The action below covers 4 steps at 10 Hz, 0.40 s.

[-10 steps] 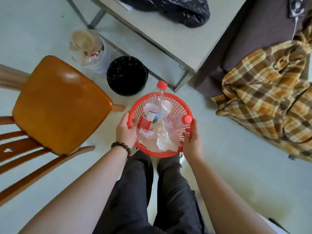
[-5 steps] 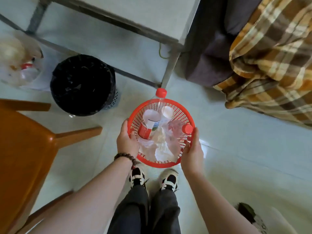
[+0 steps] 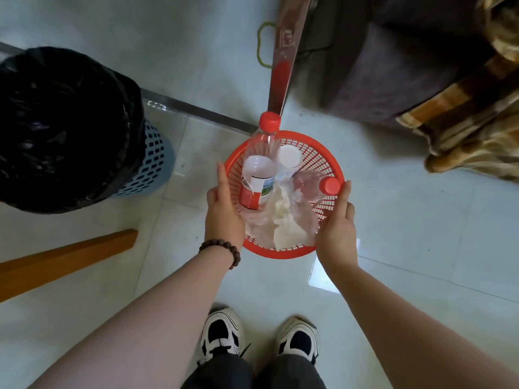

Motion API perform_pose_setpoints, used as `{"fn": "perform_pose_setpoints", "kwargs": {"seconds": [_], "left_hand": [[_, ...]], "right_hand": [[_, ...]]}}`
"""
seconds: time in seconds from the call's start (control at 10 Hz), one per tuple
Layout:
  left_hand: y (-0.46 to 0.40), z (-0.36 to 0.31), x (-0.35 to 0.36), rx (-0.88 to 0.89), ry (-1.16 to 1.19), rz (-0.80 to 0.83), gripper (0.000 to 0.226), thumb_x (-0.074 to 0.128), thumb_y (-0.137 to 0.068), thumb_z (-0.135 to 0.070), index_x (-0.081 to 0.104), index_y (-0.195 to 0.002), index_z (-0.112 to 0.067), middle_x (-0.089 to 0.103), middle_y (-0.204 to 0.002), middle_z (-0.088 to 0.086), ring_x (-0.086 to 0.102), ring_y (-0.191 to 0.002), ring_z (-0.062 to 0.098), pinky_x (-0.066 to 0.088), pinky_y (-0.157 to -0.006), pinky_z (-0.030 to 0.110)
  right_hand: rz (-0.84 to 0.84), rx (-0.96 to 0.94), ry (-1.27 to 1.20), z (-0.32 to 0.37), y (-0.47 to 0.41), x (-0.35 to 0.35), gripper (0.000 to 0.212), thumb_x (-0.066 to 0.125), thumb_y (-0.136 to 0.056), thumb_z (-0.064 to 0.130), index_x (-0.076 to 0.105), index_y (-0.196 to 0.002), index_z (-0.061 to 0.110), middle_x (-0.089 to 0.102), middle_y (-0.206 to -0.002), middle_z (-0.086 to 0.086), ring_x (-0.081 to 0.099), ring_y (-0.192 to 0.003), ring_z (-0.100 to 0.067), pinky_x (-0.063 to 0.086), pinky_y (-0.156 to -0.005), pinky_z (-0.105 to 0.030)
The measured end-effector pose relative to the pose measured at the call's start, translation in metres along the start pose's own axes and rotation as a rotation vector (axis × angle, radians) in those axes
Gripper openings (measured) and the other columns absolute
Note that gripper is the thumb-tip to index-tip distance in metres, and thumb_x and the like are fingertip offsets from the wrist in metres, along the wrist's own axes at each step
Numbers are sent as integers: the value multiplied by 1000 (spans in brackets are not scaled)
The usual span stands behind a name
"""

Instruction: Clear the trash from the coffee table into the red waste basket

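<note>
Both hands held the red waste basket point(image 3: 314, 153) above the tiled floor point(image 3: 421, 248), just ahead of the person's shoes: the left hand point(image 3: 223, 209) had its grip closed on the left rim, the right hand point(image 3: 335, 228) on the right rim. Inside lay a tall clear bottle point(image 3: 258, 175) with its red cap over the far rim, a second red-capped bottle point(image 3: 309, 183), a white lid point(image 3: 290, 156) and crumpled tissue point(image 3: 283, 220). A black-lined bin point(image 3: 64, 127) stood well to the left.

Between the left fingers point(image 3: 222, 175) and right fingers point(image 3: 345, 192) sits the red plastic mesh waste basket point(image 3: 311, 153); left of both fingers, the black-bagged blue perforated bin point(image 3: 151, 161).
</note>
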State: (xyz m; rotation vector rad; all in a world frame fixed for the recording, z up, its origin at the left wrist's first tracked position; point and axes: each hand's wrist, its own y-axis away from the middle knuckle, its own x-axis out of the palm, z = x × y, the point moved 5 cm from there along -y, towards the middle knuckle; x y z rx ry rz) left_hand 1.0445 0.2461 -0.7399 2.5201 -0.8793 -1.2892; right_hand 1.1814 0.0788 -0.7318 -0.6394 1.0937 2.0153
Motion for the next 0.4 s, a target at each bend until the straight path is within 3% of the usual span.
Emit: {"fn": "perform_pose_setpoints", "kwargs": {"seconds": [0.1, 0.2, 0.3, 0.4], "left_hand": [[1, 1, -1, 21, -49, -13, 98, 43, -82, 10, -9, -145, -44, 37, -131, 5, 50, -68, 7, 44, -56, 21], [-1, -5, -7, 43, -168, 41, 95, 45, -87, 2, -17, -143, -42, 29, -144, 6, 57, -96, 22, 54, -68, 37], [3, -16, -20, 18, -330, 92, 75, 40, -95, -15, -11, -148, -29, 12, -155, 11, 17, -139, 32, 31, -107, 46], [15, -37, -43, 81, -485, 50, 62, 34, -97, -26, 4, -150, -14, 5, -157, 13, -3, -143, 26, 7, -114, 44]], "right_hand": [[-7, -8, 20, -2, 0, 0, 83, 48, -93, 9, -11, -147, 31, 32, -142, -11, 59, -96, -37, 51, -75, -44], [25, -35, 51, 1, 2, -10, 78, 42, -95, 14, -13, -146, 33, 26, -149, -9, 55, -109, -38, 50, -78, -45], [60, -52, 68, 11, 12, -26, 69, 38, -97, 23, -8, -147, 36, 12, -156, -8, 40, -129, -38, 47, -89, -49], [40, -92, 137, 22, 29, -48, 65, 38, -98, 29, -4, -148, 32, 10, -158, -9, 26, -138, -35, 42, -97, -51]]}}
